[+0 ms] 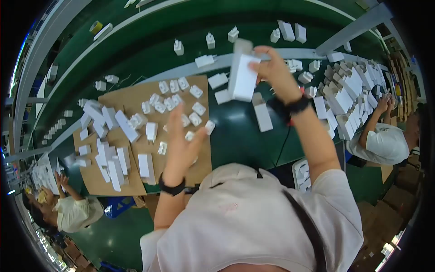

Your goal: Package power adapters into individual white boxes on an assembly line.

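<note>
My right hand (280, 77) grips a small white carton (242, 79) between thumb and fingers, raised over the green table; a flap stands up at its top end. Whether anything is inside the carton cannot be seen. My left hand (181, 152) is held over a brown cardboard sheet (136, 93), fingers stretched and apart, with nothing in it. Around and beyond that hand lie several white plug chargers (195, 91) on the sheet. Below the raised carton, another white carton (263, 117) lies on the table.
White cartons (115, 170) are heaped on the sheet's left part. To the right is a large pile of cartons with raised flaps (351, 86). Chargers (210, 41) stand on the green surface beyond a grey rail (176, 70). Co-workers sit at far left (77, 211) and right (385, 140).
</note>
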Available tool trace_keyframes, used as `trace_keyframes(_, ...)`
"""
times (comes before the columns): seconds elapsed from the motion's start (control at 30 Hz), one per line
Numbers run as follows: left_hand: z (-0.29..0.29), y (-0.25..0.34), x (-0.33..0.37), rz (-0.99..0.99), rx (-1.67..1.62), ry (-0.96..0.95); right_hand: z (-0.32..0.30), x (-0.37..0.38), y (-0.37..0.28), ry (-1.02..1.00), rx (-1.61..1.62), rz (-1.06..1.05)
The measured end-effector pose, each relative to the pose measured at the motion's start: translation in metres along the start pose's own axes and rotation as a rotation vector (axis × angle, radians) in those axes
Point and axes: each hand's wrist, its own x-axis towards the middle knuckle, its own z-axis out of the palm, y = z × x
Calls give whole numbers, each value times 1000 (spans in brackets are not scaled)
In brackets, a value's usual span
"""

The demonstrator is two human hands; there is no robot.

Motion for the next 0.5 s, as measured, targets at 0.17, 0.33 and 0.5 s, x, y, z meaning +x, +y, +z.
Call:
trace_keyframes(0.17,-54,-107,-26,-412,184,298,-154,178,64,462,-533,61)
trace_keyframes(0.33,-95,-153,-85,-754,270,461,-169,244,101,546,-1229,-49)
trace_keyframes(0.5,-131,-172,-141,-781,440,536,-184,268,90,83,-1680,182)
